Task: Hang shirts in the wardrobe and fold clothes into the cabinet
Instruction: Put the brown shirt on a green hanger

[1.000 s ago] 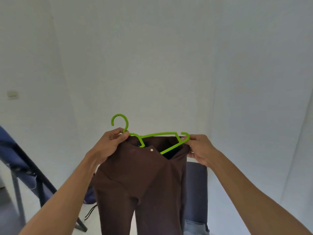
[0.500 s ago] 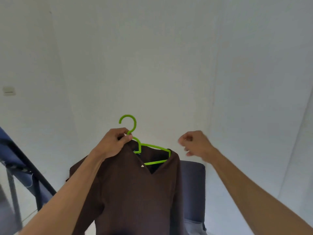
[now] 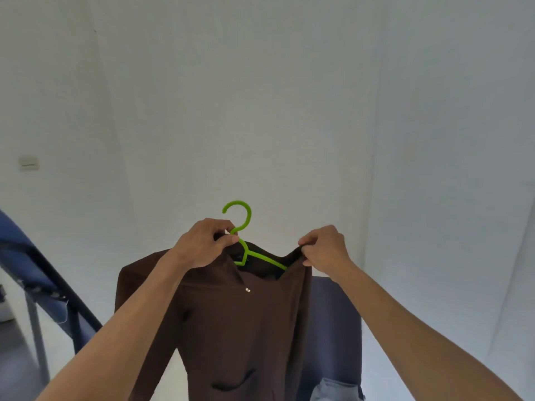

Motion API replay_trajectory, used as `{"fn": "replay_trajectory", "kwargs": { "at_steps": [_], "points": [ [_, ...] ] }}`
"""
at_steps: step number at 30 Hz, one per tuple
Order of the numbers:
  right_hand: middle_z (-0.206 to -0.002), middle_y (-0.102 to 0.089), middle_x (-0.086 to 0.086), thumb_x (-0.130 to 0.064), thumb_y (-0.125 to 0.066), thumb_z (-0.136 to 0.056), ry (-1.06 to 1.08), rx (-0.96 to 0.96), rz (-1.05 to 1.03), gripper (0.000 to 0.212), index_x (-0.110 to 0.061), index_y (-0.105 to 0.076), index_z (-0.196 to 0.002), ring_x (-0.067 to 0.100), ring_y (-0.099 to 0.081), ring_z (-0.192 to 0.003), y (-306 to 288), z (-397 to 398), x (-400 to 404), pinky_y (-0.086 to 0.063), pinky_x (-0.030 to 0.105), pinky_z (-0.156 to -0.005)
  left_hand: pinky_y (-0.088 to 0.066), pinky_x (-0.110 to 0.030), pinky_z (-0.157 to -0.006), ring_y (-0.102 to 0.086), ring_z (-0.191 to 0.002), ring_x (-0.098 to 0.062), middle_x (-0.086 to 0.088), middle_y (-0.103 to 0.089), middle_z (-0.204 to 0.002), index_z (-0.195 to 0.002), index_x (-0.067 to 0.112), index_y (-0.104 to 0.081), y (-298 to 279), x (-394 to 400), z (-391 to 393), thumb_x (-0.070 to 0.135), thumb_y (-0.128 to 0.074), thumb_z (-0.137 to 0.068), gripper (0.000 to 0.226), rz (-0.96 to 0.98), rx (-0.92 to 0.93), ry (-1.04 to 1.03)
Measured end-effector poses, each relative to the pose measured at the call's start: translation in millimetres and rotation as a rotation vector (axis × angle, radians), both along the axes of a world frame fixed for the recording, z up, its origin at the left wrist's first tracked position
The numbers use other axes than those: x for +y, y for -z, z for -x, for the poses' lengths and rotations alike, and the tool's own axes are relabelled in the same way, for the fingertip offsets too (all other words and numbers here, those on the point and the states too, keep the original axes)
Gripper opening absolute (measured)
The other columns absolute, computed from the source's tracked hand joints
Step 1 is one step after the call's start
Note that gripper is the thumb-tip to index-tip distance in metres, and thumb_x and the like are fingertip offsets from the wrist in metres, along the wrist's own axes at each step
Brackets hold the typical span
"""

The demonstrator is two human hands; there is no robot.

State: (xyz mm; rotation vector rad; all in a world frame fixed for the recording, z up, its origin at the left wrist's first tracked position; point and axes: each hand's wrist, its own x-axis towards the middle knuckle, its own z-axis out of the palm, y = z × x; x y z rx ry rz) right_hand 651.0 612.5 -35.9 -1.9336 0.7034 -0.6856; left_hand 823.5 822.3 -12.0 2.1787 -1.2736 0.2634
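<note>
One brown shirt [image 3: 231, 322] hangs mid-air before a white wall [image 3: 260, 111], draped on one green hanger [image 3: 246, 247]. It looks soft, light and limp, likely to slide off the slick plastic unless seated at both shoulders; the neck and shoulder seams are the sensible holds. One dark blue chair back [image 3: 335, 328] stands behind it. Of the two hands, the left hand [image 3: 205, 244] pinches the hanger's neck below the hook, and the right hand [image 3: 324, 247] pinches the shirt's shoulder fabric.
</note>
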Motion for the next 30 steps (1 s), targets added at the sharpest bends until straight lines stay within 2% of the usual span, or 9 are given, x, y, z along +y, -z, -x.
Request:
{"fn": "replay_trajectory", "kwargs": {
  "at_steps": [5,7,9,11,13,16,21,25,30],
  "points": [
    [-0.091,-0.074,0.004,-0.015,-0.074,-0.086,-0.281,-0.063,-0.018,0.017,-0.017,-0.073,-0.102,0.015,-0.073,-0.065,-37.3,-2.8,31.2,-0.057,0.023,-0.058,-0.045,-0.032,-0.067,-0.055,-0.069,-0.007,0.013,-0.06,-0.068,-0.077,0.032,-0.063,11.0,-18.6,13.7,0.036,-0.062,-0.096,0.019,0.039,-0.002,0.044],
    [-0.103,-0.072,-0.005,-0.023,-0.071,-0.087,-0.301,-0.002,0.115,0.028,-0.026,-0.071,-0.114,0.011,-0.07,-0.083,-42.5,0.9,23.0,-0.053,0.024,-0.069,-0.038,-0.025,-0.062,-0.05,-0.061,-0.006,0.013,-0.056,-0.062,-0.073,0.03,-0.061,7.5,-19.3,14.6,0.03,-0.063,-0.097,0.023,0.151,0.073,0.077],
    [-0.12,-0.063,-0.011,-0.016,-0.064,-0.086,-0.219,0.104,0.353,0.044,-0.03,-0.063,-0.128,0.009,-0.059,-0.1,-38.0,8.0,-0.7,-0.043,0.021,-0.087,-0.035,-0.022,-0.062,-0.045,-0.061,-0.004,0.013,-0.053,-0.063,-0.077,0.024,-0.064,4.5,-14.7,15.0,0.025,-0.062,-0.098,0.022,0.233,0.176,0.113],
    [-0.128,-0.058,-0.007,-0.011,-0.057,-0.086,-0.231,0.284,0.446,0.053,-0.027,-0.056,-0.136,0.012,-0.055,-0.108,-23.1,20.2,-20.7,-0.039,0.021,-0.092,-0.035,-0.023,-0.065,-0.045,-0.064,-0.005,0.005,-0.054,-0.067,-0.081,0.018,-0.066,5.1,-10.1,14.4,0.025,-0.061,-0.099,0.021,0.256,0.223,0.134],
    [-0.124,-0.063,-0.002,-0.011,-0.054,-0.091,-0.291,0.377,0.494,0.04,-0.024,-0.061,-0.129,0.018,-0.058,-0.112,-3.3,28.6,-32.1,-0.041,0.024,-0.09,-0.035,-0.028,-0.068,-0.046,-0.068,-0.008,-0.011,-0.056,-0.073,-0.084,0.012,-0.067,7.2,-8.7,12.4,0.026,-0.06,-0.099,0.022,0.289,0.256,0.144],
    [-0.11,-0.07,0.001,-0.018,-0.054,-0.1,-0.294,0.258,0.596,0.022,-0.019,-0.069,-0.116,0.021,-0.062,-0.102,11.6,35.2,-35.4,-0.044,0.026,-0.084,-0.037,-0.032,-0.072,-0.048,-0.071,-0.012,-0.018,-0.06,-0.08,-0.087,0.009,-0.068,8.8,-13.8,10.2,0.029,-0.061,-0.099,0.024,0.311,0.295,0.159],
    [-0.101,-0.072,-0.002,-0.025,-0.051,-0.104,-0.286,0.161,0.697,0.025,-0.017,-0.071,-0.116,0.012,-0.059,-0.088,-1.1,38.3,-38.2,-0.04,0.014,-0.073,-0.04,-0.034,-0.075,-0.052,-0.074,-0.013,-0.016,-0.063,-0.081,-0.089,0.014,-0.071,7.8,-22.7,8.1,0.032,-0.062,-0.098,0.022,0.367,0.371,0.187],
    [-0.087,-0.066,-0.002,-0.029,-0.049,-0.104,-0.305,0.176,0.734,0.024,-0.016,-0.069,-0.108,0.018,-0.059,-0.08,-6.5,30.9,-27.1,-0.049,0.036,-0.075,-0.038,-0.033,-0.073,-0.05,-0.072,-0.013,-0.007,-0.059,-0.074,-0.087,0.013,-0.07,7.7,-41.0,23.3,0.031,-0.062,-0.098,0.023,0.331,0.386,0.261],
    [-0.097,-0.069,-0.004,-0.036,-0.049,-0.103,-0.217,0.127,0.735,0.024,-0.021,-0.067,-0.105,0.019,-0.06,-0.09,-12.8,27.7,-28.9,-0.049,0.038,-0.078,-0.041,-0.027,-0.069,-0.051,-0.065,-0.008,-0.002,-0.062,-0.076,-0.097,0.028,-0.071,1.6,-54.9,24.7,0.045,-0.062,-0.094,0.019,0.276,0.315,0.231]
  ]
}}
